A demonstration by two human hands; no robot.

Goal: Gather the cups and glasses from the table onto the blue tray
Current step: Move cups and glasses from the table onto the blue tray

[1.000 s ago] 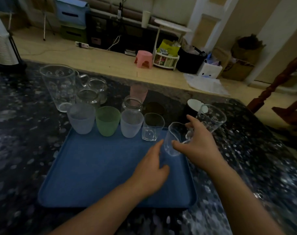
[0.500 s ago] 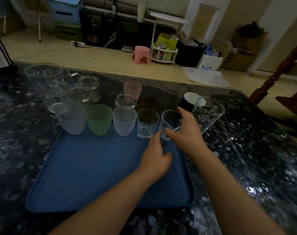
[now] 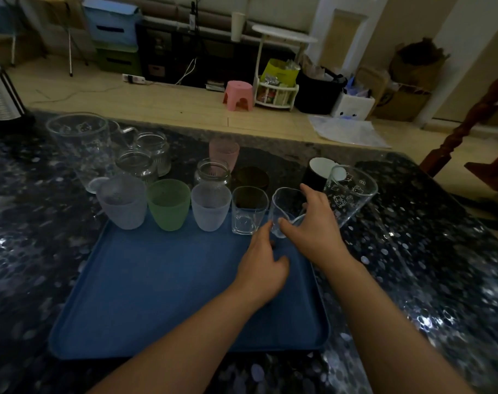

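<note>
A blue tray (image 3: 157, 294) lies on the dark speckled table. Along its far edge stand a frosted cup (image 3: 122, 203), a green cup (image 3: 169, 204), another frosted cup (image 3: 211, 206) and a square clear glass (image 3: 248, 210). My right hand (image 3: 310, 226) grips a small clear glass (image 3: 284, 209) at the tray's far right corner. My left hand (image 3: 262, 265) rests on the tray beside it, its fingertips near the glass base. Behind the tray stand a large clear pitcher (image 3: 80, 146), two jars (image 3: 152, 147), a third jar (image 3: 212, 172), a pink cup (image 3: 223, 150), a dark cup (image 3: 252, 179), a black mug (image 3: 317, 173) and a printed glass (image 3: 351, 194).
The table's far edge runs just behind the cups; beyond it is a wooden floor with a pink stool (image 3: 238, 95) and a small white shelf (image 3: 276, 92). A wooden stair rail (image 3: 469, 120) stands at the right.
My right hand has carried the small clear glass forward and set it upright in line with the row at the tray's far right corner. My left hand has followed beside it.
</note>
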